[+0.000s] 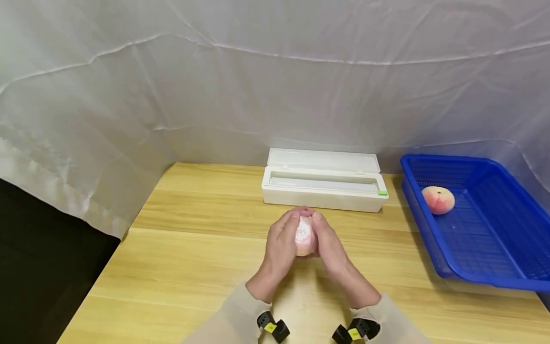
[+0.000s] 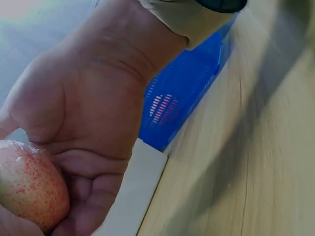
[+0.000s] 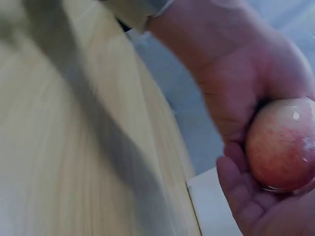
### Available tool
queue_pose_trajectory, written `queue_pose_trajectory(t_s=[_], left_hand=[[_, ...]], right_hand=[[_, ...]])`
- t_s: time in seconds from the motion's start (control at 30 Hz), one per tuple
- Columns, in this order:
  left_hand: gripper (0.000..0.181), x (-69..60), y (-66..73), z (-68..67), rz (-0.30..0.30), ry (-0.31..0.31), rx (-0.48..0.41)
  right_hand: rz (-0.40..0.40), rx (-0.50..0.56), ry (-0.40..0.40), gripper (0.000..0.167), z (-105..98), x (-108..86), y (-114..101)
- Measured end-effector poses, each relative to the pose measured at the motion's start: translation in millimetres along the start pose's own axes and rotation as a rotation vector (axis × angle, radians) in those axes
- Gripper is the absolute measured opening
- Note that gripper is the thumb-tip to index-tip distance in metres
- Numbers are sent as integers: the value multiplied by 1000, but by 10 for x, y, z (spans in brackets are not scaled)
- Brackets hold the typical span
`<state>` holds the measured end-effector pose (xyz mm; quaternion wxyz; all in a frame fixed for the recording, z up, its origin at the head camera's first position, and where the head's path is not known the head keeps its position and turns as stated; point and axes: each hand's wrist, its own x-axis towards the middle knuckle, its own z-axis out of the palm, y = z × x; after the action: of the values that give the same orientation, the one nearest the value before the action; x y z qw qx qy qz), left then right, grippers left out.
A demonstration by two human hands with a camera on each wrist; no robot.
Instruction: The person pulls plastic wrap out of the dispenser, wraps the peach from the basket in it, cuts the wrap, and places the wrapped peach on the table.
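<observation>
Peach [image 1: 304,239] held over the middle of the bench [image 1: 193,267], on the person's side of the white box; clear film covers at least part of it, with glossy highlights and a wrinkled film edge in the wrist views; skin pale with red speckling and a pink-red flush. Left hand [image 1: 280,242] and right hand [image 1: 331,241] both grasp the peach, cupped round its opposite sides; fingers curl beneath and behind it, thumbs lie along the upper sides; the top of the fruit shows between them.

Just beyond the hands, a white film dispenser box [image 1: 322,197] sits lengthwise on the bench; its lid [image 1: 323,160] is raised at the back; a pale roll [image 1: 322,185] lies inside; a small green tab [image 1: 382,193] marks the front right corner.

To the right of the box, a blue plastic basket [image 1: 447,267] rests on the bench; a second peach [image 1: 438,199] lies in it against the left wall, visible through the slots in the left wrist view.

Pale sleeves [image 1: 227,315] at both wrists, each with a black device [image 1: 272,327] bearing a yellow label; whitish curtain [image 1: 279,95] behind the bench.
</observation>
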<state>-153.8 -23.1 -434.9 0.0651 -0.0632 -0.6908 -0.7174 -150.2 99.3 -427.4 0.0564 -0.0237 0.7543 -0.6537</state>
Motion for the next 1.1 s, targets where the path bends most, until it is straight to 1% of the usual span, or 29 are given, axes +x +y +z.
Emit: queue_pose_trajectory(t_s=[0.07, 0.13, 0.17, 0.2, 0.27, 0.33, 0.4, 0.47, 0.5, 0.57, 0.63, 0.7, 0.73, 0.83, 0.9, 1.0, 1.03, 1.1], left_hand=[[37, 6, 10, 7, -9, 12, -17], [37, 4, 12, 18, -16, 29, -16], [36, 3, 12, 25, -17, 34, -11], [36, 4, 11, 32, -17, 36, -9], [36, 9, 6, 38, -19, 33, 6], [37, 24, 2, 31, -27, 11, 22], [39, 44, 7, 7, -59, -34, 25], [42, 66, 19, -32, -97, -86, 3], [43, 75, 25, -48, -104, -110, -8], [46, 79, 46, -63, -97, -142, 10], [44, 71, 59, -60, -66, -137, 49], [42, 61, 66, -41, -24, -114, 120], [41, 58, 67, -33, -14, -106, 151], [40, 65, 57, -30, -20, -94, 178], [39, 72, 47, -35, -41, -112, 150], [39, 73, 26, -48, -88, -156, 74], [39, 71, 17, -51, -99, -168, 62], [37, 67, 3, -58, -102, -176, 79]], right_hand=[[-54, -75, 36, 52, 19, -9, 19], [-104, -174, 105, 48, 50, -16, 44], [-113, -213, 139, 45, 65, -20, 55], [-111, -225, 164, 43, 77, -24, 63], [-98, -206, 183, 42, 88, -20, 81], [-65, -177, 173, 42, 79, -4, 89], [-20, -113, 137, 45, 48, 15, 84], [38, -41, 99, 51, 1, 27, 59], [61, -20, 85, 54, -17, 29, 40], [85, -1, 62, 60, -41, 22, 9], [79, -32, 63, 62, -41, 11, -14], [54, -94, 85, 62, -22, 6, -19], [46, -115, 96, 61, -14, 4, -18], [50, -164, 134, 60, -2, 4, -17], [74, -185, 139, 60, -3, 9, -18], [154, -141, 97, 64, -24, 21, -34], [187, -112, 76, 67, -36, 30, -44], [243, -35, 24, 74, -68, 43, -62]])
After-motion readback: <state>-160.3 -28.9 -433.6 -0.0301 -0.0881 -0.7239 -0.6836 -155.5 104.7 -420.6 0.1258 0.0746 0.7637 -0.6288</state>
